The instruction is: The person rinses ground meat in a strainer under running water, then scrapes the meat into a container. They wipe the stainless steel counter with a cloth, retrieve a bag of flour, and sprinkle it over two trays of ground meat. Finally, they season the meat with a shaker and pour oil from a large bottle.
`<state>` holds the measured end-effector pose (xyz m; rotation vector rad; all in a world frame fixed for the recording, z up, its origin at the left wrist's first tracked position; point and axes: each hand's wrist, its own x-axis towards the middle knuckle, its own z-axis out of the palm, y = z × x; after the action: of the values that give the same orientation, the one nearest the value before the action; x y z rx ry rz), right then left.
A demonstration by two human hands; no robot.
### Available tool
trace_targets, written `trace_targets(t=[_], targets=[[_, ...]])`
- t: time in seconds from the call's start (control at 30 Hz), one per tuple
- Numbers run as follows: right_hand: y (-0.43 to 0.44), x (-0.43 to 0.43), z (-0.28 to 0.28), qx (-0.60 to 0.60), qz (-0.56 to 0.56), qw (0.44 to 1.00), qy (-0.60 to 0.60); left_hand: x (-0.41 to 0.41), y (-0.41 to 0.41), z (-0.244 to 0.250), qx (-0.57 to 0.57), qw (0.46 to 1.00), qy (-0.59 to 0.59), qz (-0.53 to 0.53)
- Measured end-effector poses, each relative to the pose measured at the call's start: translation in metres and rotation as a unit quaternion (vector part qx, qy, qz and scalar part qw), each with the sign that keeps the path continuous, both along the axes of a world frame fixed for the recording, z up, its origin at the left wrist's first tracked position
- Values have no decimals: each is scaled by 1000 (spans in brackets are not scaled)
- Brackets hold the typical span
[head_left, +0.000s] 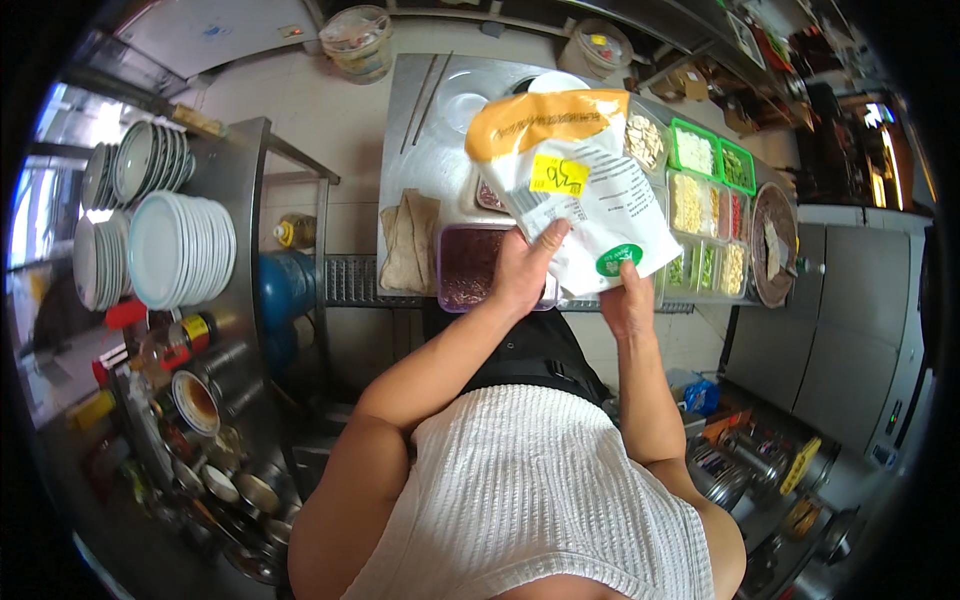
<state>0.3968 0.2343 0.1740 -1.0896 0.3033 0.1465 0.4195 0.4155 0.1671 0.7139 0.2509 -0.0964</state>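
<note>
Both my hands hold up a white and orange plastic packet (600,195) that bears printed writing, a yellow sticker and a green emblem. My left hand (521,266) grips its lower left side, thumb on the printed face. At the bottom right edge, my right hand (628,296) pinches the plastic by the green emblem. Below and behind my left hand is a purple-rimmed plastic tub (469,266) of dark reddish contents. The packet partly hides a smaller tray of dark red food (489,196) on the steel table (409,169).
A folded beige cloth (409,240), long chopsticks (426,105) and a clear bowl (463,101) are on the table's left. Containers of chopped ingredients (688,201) fill its right, beside a round wooden chopping board (771,240). Stacked plates (181,251) stand on a side counter.
</note>
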Motion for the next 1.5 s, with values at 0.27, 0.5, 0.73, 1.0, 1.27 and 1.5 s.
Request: trace_targets(t=[0.27,0.5,0.73,1.0,1.27,1.5], targets=[[-76,7,49,-426,184,868,-178,-45,-58,-48,-229,957,156,84],[-91,19,38,-484,319,781,-231,-76,-113,-80,-368,886,169,225],[-86,13,37,-452,339,774,-285,-84,-120,-89,-390,860,95,315],[-84,28,42,-487,406,702,-325,-87,-121,-94,-397,851,51,340],[-110,42,53,-495,382,730,-276,-76,-140,-78,-373,862,125,318],[-132,40,60,-478,323,769,-275,-66,-158,-88,-375,873,199,241]])
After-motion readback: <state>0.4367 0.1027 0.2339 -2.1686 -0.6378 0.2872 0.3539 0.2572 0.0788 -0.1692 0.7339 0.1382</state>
